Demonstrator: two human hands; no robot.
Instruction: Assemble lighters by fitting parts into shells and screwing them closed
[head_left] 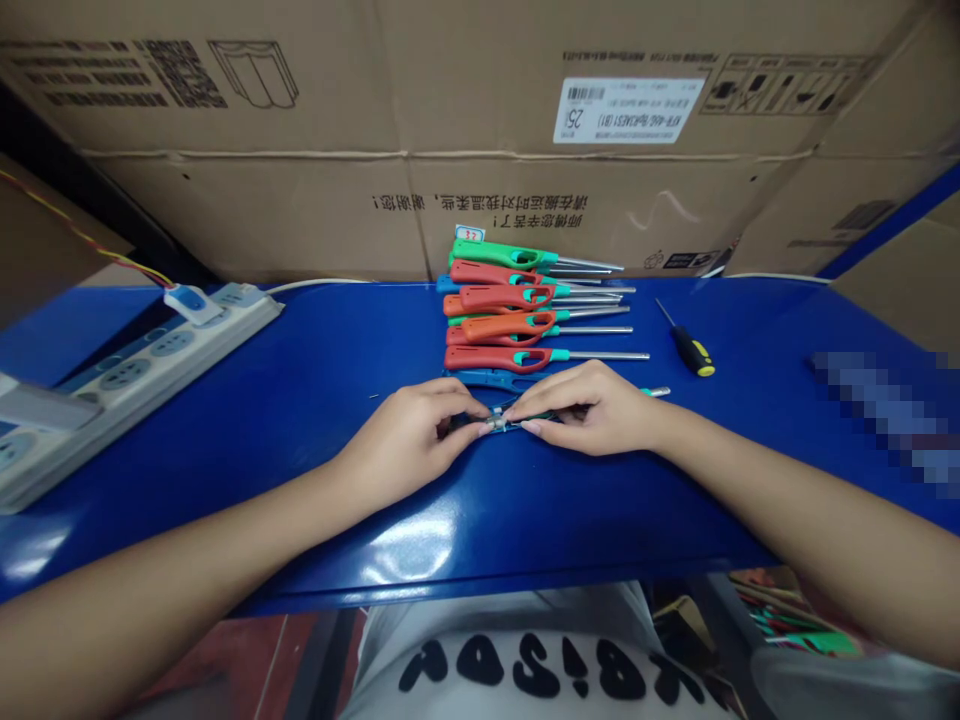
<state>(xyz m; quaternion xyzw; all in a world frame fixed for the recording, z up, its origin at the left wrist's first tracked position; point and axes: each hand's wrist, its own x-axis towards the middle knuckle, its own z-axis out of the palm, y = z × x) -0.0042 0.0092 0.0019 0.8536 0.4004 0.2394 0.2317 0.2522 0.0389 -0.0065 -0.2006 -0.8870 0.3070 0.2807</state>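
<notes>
Fingertips of my left hand [420, 435] and my right hand [581, 408] meet over the blue tabletop. Both pinch a small clear and metallic lighter part [498, 422], mostly covered by the fingers. A thin dark piece runs from it beneath my right fingers. Just behind my hands lies a blue lighter body [487, 379]. The metal tip [658, 392] of a lighter shows beyond my right wrist. Farther back is a stack of long-nosed lighters, among them a red lighter [487, 357], an orange lighter [499, 327] and a green lighter [495, 252].
A black and yellow screwdriver [691, 350] lies right of the lighters. At the left is a power strip [142, 375] with a plug and wires. A large cardboard sheet [315, 215] stands along the back of the blue table [315, 540]. A tiny metal pin [374, 396] lies left of my hands.
</notes>
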